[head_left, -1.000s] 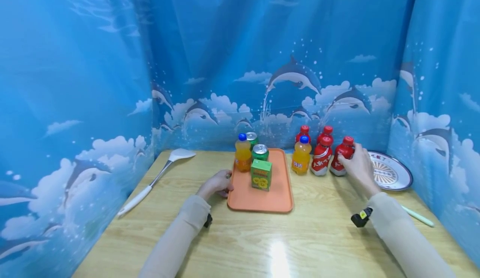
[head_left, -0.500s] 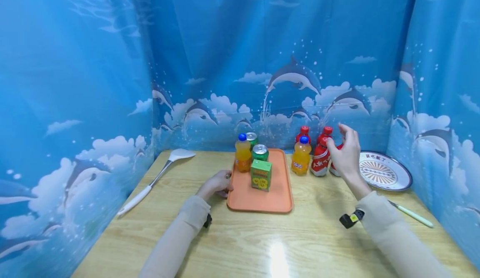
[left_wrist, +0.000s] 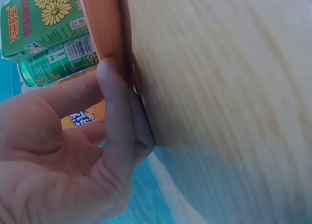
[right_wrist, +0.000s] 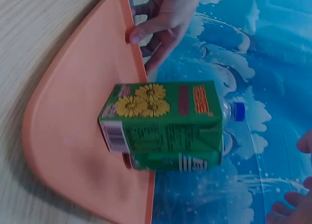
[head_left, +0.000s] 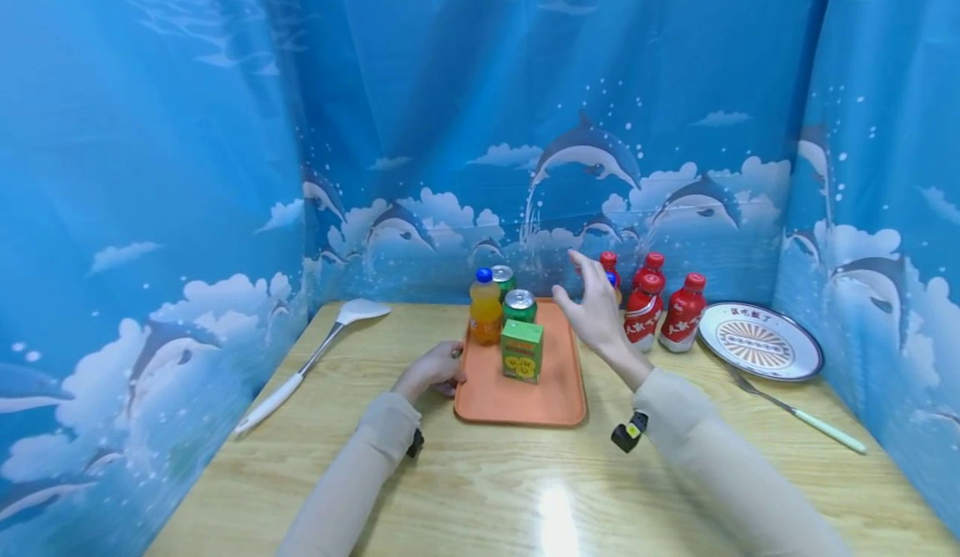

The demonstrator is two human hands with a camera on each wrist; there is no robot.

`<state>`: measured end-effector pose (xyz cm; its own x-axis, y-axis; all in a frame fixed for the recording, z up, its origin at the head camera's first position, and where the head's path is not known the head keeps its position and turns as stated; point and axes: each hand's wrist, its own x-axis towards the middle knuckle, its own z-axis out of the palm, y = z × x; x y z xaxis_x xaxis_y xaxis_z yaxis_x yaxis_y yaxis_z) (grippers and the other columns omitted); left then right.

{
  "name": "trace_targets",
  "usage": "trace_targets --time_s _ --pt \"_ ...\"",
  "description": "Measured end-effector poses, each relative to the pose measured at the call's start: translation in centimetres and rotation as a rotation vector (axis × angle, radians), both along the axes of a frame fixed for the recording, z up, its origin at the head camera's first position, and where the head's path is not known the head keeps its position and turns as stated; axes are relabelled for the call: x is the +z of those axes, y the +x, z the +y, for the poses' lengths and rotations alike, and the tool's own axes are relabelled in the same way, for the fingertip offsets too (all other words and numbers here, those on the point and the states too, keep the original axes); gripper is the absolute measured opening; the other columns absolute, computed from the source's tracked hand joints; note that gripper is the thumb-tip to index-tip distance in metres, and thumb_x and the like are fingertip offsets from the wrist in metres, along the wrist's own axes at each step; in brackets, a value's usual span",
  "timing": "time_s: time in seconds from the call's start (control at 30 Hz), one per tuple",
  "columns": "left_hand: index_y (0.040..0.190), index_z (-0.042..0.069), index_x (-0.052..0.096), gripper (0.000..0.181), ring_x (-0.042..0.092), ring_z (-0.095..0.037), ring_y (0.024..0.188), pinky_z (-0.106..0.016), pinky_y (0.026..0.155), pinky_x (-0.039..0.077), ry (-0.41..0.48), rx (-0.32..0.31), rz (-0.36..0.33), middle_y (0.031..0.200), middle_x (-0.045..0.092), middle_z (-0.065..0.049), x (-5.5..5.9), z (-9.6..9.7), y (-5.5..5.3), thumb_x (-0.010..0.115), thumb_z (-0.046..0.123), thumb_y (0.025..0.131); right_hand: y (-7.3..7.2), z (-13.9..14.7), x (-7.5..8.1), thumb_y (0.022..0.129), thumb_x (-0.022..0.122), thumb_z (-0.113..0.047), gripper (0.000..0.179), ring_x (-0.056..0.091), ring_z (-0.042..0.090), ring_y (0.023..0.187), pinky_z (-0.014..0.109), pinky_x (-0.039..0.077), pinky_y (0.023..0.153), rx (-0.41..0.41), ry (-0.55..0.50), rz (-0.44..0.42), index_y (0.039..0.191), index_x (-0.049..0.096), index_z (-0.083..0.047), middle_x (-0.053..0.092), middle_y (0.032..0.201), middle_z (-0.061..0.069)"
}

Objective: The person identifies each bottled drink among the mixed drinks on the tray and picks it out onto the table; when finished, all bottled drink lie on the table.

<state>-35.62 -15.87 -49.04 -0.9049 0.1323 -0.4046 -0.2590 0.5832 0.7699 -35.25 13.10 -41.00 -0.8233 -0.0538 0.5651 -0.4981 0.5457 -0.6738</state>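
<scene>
My left hand (head_left: 431, 371) holds the left rim of an orange tray (head_left: 487, 403), its thumb over the rim in the right wrist view. On the tray stand a green juice carton (head_left: 522, 355) with yellow flowers, an orange soda bottle (head_left: 486, 315) with a blue cap, and two green cans (head_left: 520, 305). My right hand (head_left: 597, 307) is raised by the tray's right side, thumb and fingers spread with nothing between them. It hides most of a second orange soda bottle (head_left: 612, 280). Several red bottles (head_left: 682, 315) stand just right of that hand.
A patterned plate (head_left: 761, 342) lies at the back right, with a green-handled fork (head_left: 825, 429) in front of it. A white-ended spatula (head_left: 279, 397) lies at the left of the wooden table (head_left: 465, 490). A blue dolphin curtain (head_left: 450, 107) encloses the back and sides.
My right hand has released the front right red bottle, lifted and moved left, past the red bottles, to the tray's right side. My left hand stays on the tray rim.
</scene>
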Motion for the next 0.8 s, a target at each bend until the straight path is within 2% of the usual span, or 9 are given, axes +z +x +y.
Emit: trace_targets --time_s 0.2,0.33,0.43,0.57,0.8 --pt "0.166 0.011 0.033 0.079 0.057 -0.012 0.060 -0.022 0.049 0.055 -0.004 0.002 -0.003 0.126 0.063 -0.020 0.0 0.1 0.0 0.062 -0.006 0.094 -0.8 -2.9 -0.2 0.101 0.068 -0.030 0.073 0.044 0.038 0.149 0.065 0.043 0.121 0.028 0.073 -0.170 0.165 0.035 -0.017 0.040 0.165 0.015" --pt "0.165 0.010 0.034 0.079 0.057 -0.013 0.059 -0.022 0.049 0.056 -0.003 -0.001 0.006 0.139 0.059 -0.022 -0.1 0.0 0.0 0.063 -0.006 0.094 -1.2 -4.3 -0.4 0.101 0.068 -0.037 0.081 0.042 0.040 0.149 0.067 0.044 0.119 0.026 0.111 -0.239 0.168 0.026 -0.025 0.035 0.167 0.015" --pt "0.165 0.010 0.034 0.079 0.057 -0.013 0.059 -0.023 0.049 0.056 -0.001 -0.001 0.010 0.142 0.058 -0.022 -0.1 -0.1 0.0 0.063 -0.006 0.094 -1.6 -5.1 -0.6 0.100 0.068 -0.041 0.084 0.043 0.041 0.148 0.068 0.045 0.117 0.019 0.129 -0.268 0.169 0.023 -0.030 0.034 0.167 0.015" --pt "0.165 0.010 0.035 0.078 0.056 -0.012 0.058 -0.022 0.049 0.055 0.003 -0.002 0.009 0.137 0.061 -0.022 -0.2 -0.1 0.0 0.062 -0.006 0.094 -2.0 -6.0 -0.9 0.098 0.070 -0.044 0.085 0.041 0.041 0.149 0.071 0.042 0.118 0.013 0.130 -0.289 0.168 0.025 -0.031 0.034 0.167 0.015" --pt "0.164 0.010 0.036 0.078 0.056 -0.012 0.056 -0.022 0.048 0.055 0.000 -0.004 0.016 0.146 0.057 -0.022 -0.1 -0.1 0.0 0.062 -0.007 0.092 -2.6 -7.5 -1.5 0.097 0.068 -0.054 0.082 0.035 0.043 0.149 0.073 0.041 0.116 -0.020 0.207 -0.294 0.167 0.029 -0.036 0.031 0.169 0.012"
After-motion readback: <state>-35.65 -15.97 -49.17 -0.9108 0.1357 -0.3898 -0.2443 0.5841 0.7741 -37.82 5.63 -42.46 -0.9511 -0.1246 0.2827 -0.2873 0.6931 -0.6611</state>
